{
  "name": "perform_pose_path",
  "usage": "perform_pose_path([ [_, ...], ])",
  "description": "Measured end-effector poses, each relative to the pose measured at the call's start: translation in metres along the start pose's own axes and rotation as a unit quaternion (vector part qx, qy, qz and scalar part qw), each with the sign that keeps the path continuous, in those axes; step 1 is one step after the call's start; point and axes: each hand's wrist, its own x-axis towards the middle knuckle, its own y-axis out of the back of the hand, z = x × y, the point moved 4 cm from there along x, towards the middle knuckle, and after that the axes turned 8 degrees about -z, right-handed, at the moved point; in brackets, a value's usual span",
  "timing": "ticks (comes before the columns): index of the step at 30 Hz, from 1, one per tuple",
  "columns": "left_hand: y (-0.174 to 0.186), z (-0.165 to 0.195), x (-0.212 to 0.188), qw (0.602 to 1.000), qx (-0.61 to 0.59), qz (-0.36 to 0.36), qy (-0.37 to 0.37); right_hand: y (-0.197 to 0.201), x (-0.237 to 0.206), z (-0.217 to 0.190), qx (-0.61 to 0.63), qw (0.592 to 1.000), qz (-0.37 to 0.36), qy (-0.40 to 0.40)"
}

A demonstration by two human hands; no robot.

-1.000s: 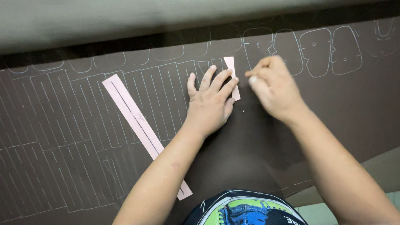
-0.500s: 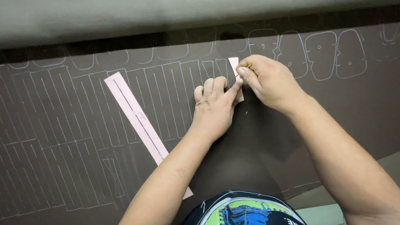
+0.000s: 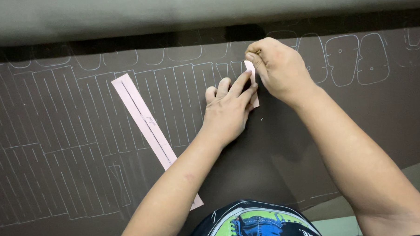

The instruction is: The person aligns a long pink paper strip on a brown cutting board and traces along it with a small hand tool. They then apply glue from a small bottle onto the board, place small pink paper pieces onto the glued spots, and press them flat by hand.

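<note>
The small pink strip (image 3: pixel 252 84) lies on the dark brown sheet (image 3: pixel 290 143), pinned flat under the fingertips of the left hand (image 3: pixel 228 110), while the right hand (image 3: pixel 278 66) pinches its upper end with fingers clenched. Left of the left hand lies a long pink strip (image 3: pixel 147 122), slanting across chalk-drawn outlines (image 3: pixel 56 118) on the sheet.

Small pale pink paper strip template (image 3: pixel 254 86), narrow and rectangular; lies flat, nearly upright, on the dark brown chalk-marked sheet (image 3: pixel 313 142); partly covered by fingers.
</note>
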Motion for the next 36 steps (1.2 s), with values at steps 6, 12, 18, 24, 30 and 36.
perform_pose_path([
  [6, 0.005, -0.003, 0.003, 1.000, -0.021, 0.005, -0.005, 0.004, -0.005, 0.005, -0.040, 0.999, 0.006, 0.015],
  [12, 0.012, -0.004, 0.006, 0.999, -0.031, -0.004, -0.005, 0.009, -0.017, 0.012, -0.032, 0.999, 0.021, 0.004],
  [18, 0.014, -0.002, 0.007, 0.999, -0.031, -0.007, -0.002, 0.004, -0.046, -0.004, -0.035, 0.999, 0.000, -0.003],
  [24, 0.014, -0.002, 0.006, 1.000, -0.014, 0.002, -0.018, 0.003, -0.090, -0.022, -0.006, 0.999, -0.032, -0.043],
  [30, 0.011, -0.002, 0.004, 1.000, 0.001, 0.010, -0.023, 0.002, -0.097, -0.024, 0.004, 0.998, -0.032, -0.060],
  [36, 0.008, -0.005, 0.003, 0.999, 0.018, 0.033, -0.028, -0.004, -0.099, -0.033, 0.049, 0.998, -0.026, -0.040],
])
